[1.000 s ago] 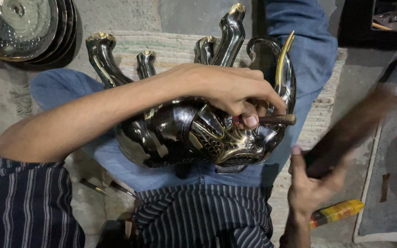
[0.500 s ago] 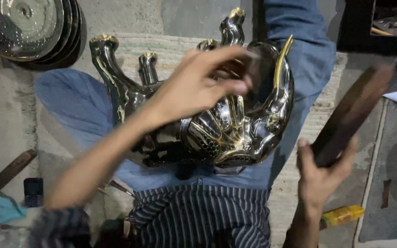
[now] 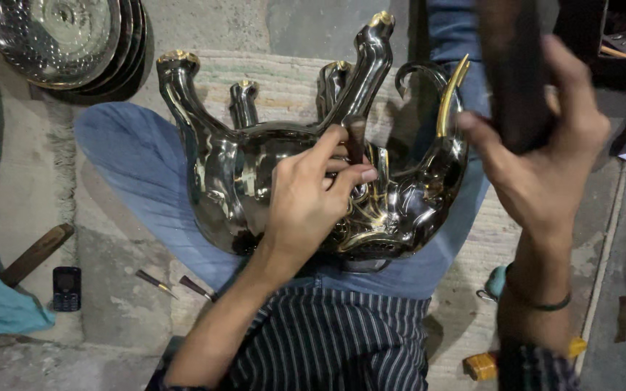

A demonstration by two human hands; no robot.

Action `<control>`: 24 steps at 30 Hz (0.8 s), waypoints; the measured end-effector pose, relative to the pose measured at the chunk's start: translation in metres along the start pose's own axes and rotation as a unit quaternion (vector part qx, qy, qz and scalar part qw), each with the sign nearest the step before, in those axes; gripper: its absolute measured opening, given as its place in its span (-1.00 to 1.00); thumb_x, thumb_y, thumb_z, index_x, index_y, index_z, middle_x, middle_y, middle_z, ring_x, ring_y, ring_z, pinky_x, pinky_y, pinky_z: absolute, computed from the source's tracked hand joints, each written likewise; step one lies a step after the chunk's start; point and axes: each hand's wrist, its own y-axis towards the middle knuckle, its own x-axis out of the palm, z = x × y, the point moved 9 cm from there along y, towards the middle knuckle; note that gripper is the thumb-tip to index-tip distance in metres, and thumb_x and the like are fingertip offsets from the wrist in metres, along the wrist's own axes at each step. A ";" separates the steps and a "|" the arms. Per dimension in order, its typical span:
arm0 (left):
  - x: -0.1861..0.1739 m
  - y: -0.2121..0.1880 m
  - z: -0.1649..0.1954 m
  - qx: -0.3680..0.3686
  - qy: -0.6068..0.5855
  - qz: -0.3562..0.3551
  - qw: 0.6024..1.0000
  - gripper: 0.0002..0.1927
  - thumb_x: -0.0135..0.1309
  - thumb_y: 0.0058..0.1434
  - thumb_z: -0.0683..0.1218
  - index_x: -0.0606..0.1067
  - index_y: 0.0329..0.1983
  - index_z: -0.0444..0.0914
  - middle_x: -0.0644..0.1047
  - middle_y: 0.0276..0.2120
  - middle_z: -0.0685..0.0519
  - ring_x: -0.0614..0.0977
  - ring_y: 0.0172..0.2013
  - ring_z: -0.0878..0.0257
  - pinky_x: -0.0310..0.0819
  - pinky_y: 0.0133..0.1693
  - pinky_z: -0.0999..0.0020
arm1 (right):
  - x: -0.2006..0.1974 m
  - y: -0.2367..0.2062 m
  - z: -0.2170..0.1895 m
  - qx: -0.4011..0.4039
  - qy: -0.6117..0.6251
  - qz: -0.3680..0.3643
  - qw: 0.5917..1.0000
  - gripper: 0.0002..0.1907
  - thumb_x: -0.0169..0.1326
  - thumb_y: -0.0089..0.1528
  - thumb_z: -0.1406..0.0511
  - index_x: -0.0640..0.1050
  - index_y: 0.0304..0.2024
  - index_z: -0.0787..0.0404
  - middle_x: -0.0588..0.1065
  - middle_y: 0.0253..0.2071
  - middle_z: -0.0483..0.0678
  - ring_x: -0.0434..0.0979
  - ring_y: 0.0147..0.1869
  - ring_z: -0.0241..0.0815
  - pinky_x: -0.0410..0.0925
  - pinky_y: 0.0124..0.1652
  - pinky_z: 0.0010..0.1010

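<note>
While the left hand [image 3: 306, 199] pinches an upright punch [image 3: 355, 141] against the metal elephant [image 3: 255, 181] on the lap, the right hand [image 3: 537, 145] clamps a dark mallet [image 3: 512, 72] raised to its right.

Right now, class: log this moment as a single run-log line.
left hand: pinches dark metal punch against shiny upturned metal elephant figure | right hand: grips raised dark wooden mallet

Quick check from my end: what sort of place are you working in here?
Likely a metal craft workshop, worked seated on the floor: a polished metal elephant figure lies across the lap, stacked embossed metal plates rest nearby, and small chisels lie on the stone floor.
</note>
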 end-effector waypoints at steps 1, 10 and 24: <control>0.000 0.000 0.000 -0.001 0.010 -0.002 1.000 -0.73 0.21 0.25 -0.17 0.48 -0.03 -0.33 0.70 -0.20 -0.05 0.80 -0.18 0.24 0.71 -0.28 0.39 | 0.002 0.009 -0.009 -0.031 -0.025 -0.017 0.999 -0.28 0.42 0.35 0.33 0.29 0.41 0.27 0.56 -0.02 0.13 0.65 0.03 -0.11 0.50 -0.08 -0.47; -0.001 0.002 -0.001 -0.004 0.021 -0.009 1.000 -0.76 0.22 0.23 -0.15 0.45 -0.11 -0.33 0.70 -0.24 -0.07 0.80 -0.16 0.17 0.71 -0.26 0.31 | 0.018 0.064 -0.045 -0.131 -0.177 -0.103 0.970 -0.36 0.41 0.29 0.28 0.44 0.35 0.23 0.59 -0.18 0.14 0.66 -0.17 -0.05 0.48 -0.23 -0.36; -0.004 -0.003 0.000 0.042 0.068 0.017 0.997 -0.63 0.29 0.19 -0.14 0.49 0.01 -0.35 0.67 -0.25 -0.17 0.78 -0.20 0.10 0.70 -0.24 0.30 | 0.049 0.056 -0.019 -0.124 -0.303 -0.358 0.874 -0.27 0.19 0.27 0.17 0.24 0.46 -0.22 0.60 -0.30 -0.01 0.52 -0.57 -0.22 0.39 -0.52 -0.38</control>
